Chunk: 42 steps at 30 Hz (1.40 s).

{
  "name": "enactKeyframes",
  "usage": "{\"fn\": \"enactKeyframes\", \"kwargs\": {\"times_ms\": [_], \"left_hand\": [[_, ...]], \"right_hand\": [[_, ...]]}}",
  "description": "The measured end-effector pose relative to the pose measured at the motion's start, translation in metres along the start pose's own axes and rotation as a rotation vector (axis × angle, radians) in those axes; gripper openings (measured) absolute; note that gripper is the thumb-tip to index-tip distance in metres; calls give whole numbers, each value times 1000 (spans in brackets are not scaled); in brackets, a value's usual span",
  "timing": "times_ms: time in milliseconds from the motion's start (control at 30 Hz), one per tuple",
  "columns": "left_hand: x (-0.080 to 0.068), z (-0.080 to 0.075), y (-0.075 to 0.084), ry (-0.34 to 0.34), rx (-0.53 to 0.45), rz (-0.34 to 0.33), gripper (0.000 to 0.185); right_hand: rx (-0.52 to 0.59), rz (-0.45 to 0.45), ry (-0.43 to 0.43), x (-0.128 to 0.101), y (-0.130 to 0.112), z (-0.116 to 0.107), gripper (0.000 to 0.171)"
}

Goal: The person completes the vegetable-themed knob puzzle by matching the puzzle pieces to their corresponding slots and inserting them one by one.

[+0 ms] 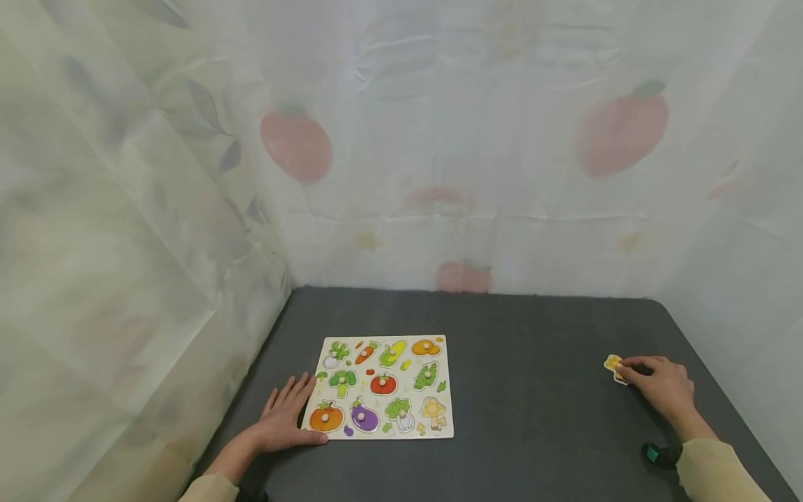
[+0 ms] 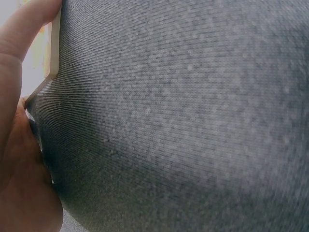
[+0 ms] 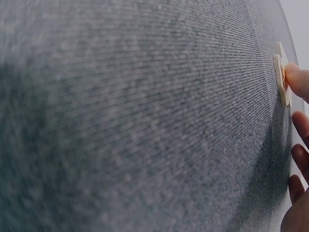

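A wooden vegetable puzzle board [image 1: 384,387] lies on the dark grey table [image 1: 533,418], its slots filled with knobbed pieces. My left hand [image 1: 285,418] lies flat beside the board's lower left corner, fingers straight, thumb against the edge. The left wrist view shows that hand [image 2: 14,121] against the board's edge [image 2: 54,43]. Far to the right, a small yellow puzzle piece [image 1: 613,364] lies flat on the table. My right hand [image 1: 659,383] rests behind it with the index fingertip on it. In the right wrist view the fingertip [image 3: 297,79] touches the piece [image 3: 281,72]; the thumb is hidden.
Pale printed curtains [image 1: 439,174] close in the table at the back and on both sides. A black wrist device [image 1: 659,454] sits on my right forearm. A wide stretch of bare grey cloth lies between the board and the yellow piece.
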<state>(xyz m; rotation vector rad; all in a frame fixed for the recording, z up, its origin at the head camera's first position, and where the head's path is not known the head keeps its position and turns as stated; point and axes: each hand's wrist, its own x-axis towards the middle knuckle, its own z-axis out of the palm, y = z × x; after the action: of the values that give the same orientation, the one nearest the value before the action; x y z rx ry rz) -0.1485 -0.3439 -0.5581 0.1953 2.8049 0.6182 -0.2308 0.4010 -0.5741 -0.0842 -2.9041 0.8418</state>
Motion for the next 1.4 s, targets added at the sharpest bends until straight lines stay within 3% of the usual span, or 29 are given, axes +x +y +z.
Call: {"fn": "enactKeyframes", "kwargs": {"times_ms": [433, 667, 1400], "left_hand": [[-1, -1, 1, 0, -6, 4, 127], [-2, 0, 2, 23, -42, 37, 125], [0, 0, 0, 2, 4, 5, 127]], "right_hand": [[-6, 47, -29, 0, -4, -3, 61], [15, 74, -35, 0, -5, -4, 62], [-31, 40, -8, -3, -13, -2, 54]]}}
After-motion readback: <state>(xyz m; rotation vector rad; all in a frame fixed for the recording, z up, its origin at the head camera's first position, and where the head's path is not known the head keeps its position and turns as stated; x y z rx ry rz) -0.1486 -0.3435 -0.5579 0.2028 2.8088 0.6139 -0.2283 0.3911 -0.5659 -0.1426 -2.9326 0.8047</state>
